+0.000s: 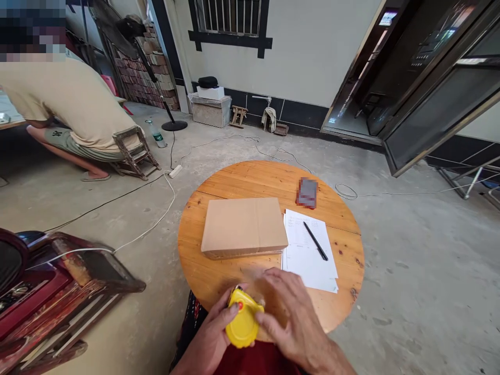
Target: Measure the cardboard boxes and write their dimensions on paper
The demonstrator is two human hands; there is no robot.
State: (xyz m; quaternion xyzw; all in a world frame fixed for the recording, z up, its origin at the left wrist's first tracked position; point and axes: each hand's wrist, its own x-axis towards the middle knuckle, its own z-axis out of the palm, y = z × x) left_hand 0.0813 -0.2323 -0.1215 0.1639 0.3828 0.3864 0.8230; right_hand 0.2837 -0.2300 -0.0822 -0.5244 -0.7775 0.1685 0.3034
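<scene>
My left hand [214,329] grips a yellow tape measure [242,324] at the near edge of the round wooden table. Its thumb lies beside a small red button on the case. Close on the right is my right hand [294,315], its thumb at the side of the tape measure and its fingers stretched out and apart. Motion smears those fingertips; whether the thumb touches the case I cannot tell. Beyond both hands a closed cardboard box [244,226] lies flat on the tabletop. To its right are sheets of paper [308,271] with a black pen [315,241] on top.
The round table [346,260] also bears a blurred-out dark object [307,192]. A person [74,109] sits on a low stool at the left. Cables [164,208] run over the concrete floor, and a wooden frame [86,291] stands near left.
</scene>
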